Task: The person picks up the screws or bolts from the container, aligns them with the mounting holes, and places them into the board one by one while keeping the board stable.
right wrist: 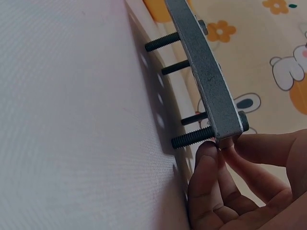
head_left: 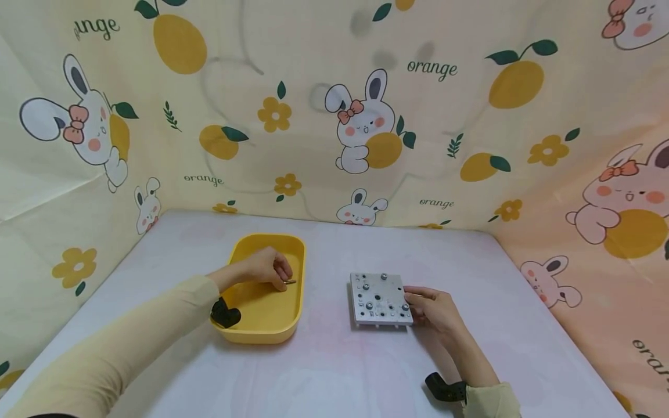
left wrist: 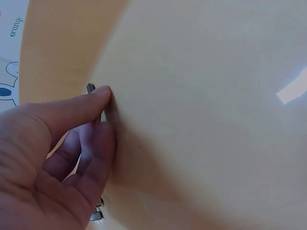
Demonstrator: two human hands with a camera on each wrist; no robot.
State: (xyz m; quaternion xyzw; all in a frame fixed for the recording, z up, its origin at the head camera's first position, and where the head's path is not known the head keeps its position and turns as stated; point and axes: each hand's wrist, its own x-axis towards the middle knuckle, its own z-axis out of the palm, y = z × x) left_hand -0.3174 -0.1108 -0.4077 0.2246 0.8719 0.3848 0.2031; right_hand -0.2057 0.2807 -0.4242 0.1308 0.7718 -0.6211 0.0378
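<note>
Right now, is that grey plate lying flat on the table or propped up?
Propped up. The grey plate stands clear of the table on dark screws poking through its underside, with the right hand at its edge.

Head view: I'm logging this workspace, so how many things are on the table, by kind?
Yellow tray: 1
Grey metal plate with bolts in it: 1
Loose bolt pinched by the left hand: 1
Total: 3
The right hand holds the plate's edge.

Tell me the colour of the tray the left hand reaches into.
Yellow; the tray shows best in the head view.
</note>
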